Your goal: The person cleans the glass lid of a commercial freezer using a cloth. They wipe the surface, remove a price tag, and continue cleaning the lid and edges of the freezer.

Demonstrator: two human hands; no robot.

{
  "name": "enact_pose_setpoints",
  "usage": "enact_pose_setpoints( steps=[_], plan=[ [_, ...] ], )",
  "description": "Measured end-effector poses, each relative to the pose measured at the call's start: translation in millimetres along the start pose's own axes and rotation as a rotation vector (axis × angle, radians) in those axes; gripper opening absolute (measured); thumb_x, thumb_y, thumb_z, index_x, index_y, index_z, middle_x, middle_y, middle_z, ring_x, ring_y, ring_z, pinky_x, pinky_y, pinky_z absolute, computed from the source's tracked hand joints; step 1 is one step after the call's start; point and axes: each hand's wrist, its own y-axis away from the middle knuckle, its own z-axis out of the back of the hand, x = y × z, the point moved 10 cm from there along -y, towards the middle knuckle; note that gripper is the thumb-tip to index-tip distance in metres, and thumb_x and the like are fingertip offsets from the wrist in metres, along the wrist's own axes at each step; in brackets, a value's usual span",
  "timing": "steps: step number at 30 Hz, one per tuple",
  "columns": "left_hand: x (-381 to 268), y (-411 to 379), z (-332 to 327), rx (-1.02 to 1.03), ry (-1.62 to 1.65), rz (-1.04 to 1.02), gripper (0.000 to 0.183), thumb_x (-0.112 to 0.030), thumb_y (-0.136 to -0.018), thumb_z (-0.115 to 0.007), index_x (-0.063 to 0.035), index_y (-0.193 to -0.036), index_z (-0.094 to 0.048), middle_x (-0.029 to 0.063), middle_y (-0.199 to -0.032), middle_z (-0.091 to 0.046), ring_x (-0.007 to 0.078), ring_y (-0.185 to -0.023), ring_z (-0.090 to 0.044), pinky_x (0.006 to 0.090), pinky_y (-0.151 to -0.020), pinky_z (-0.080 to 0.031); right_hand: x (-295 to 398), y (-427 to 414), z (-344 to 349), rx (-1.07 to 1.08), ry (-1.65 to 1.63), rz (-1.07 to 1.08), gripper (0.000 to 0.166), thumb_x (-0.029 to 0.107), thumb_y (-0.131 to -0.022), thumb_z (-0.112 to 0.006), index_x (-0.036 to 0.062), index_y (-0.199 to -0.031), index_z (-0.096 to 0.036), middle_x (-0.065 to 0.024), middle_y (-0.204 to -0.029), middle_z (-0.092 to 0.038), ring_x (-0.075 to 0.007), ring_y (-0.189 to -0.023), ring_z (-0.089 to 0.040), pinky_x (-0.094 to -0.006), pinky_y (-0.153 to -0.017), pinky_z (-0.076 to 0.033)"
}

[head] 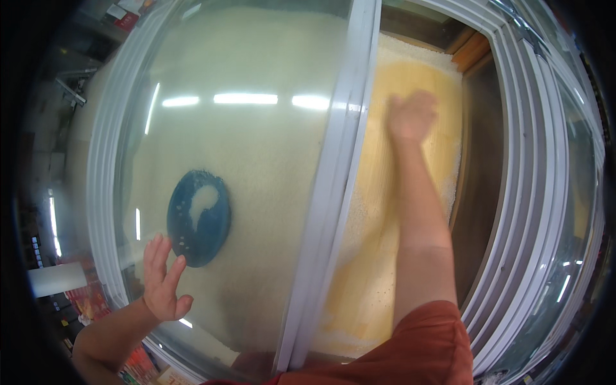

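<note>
My right hand (414, 115) reaches through the uncovered right part of a large case and lies low over its pale yellow board floor (375, 178). The hand is blurred, its fingers near together; whether it holds anything cannot be told. White grains (356, 221) lie along the edges of the floor. My left hand (166, 284) is over the glass panel (269, 192) at the left with its fingers apart and nothing in them. Just beyond its fingertips, a dark blue oval thing (211, 231) with a patch of white grains on it shows through the glass.
A white sliding-door frame (332, 183) runs down the middle, left of my right arm. White rails (534, 192) curve along the right side and more rails (103, 159) along the left. Beyond the left rails are a white roll (57, 279) and red printed packages (91, 298).
</note>
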Motion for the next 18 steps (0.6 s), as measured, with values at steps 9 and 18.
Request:
enact_pose_setpoints(
  steps=[9,18],
  plan=[
    [0,-5,1,0.001,-0.011,-0.012,0.062,-0.041,-0.089,-0.043,-0.0044,-0.139,-0.039,0.0278,-0.146,-0.026,0.0481,-0.133,-0.028,0.0572,-0.106,-0.021,192,135,-29,0.717,-1.329,0.162,0.032,0.023,-0.088,-0.055,0.0048,-0.114,-0.054,-0.0154,-0.11,-0.056,-0.0268,-0.1,-0.054,-0.0353,-0.081,-0.044],
    [-6,0,2,-0.012,-0.009,-0.001,0.062,-0.035,-0.085,-0.048,-0.0033,-0.138,-0.039,0.0271,-0.147,-0.026,0.0471,-0.135,-0.025,0.0571,-0.106,-0.021,4,209,34,0.348,-0.138,0.366,0.06,0.034,-0.091,-0.047,0.0008,-0.14,-0.033,-0.018,-0.147,-0.031,-0.0343,-0.138,-0.024,-0.0494,-0.11,-0.02]
  ],
)
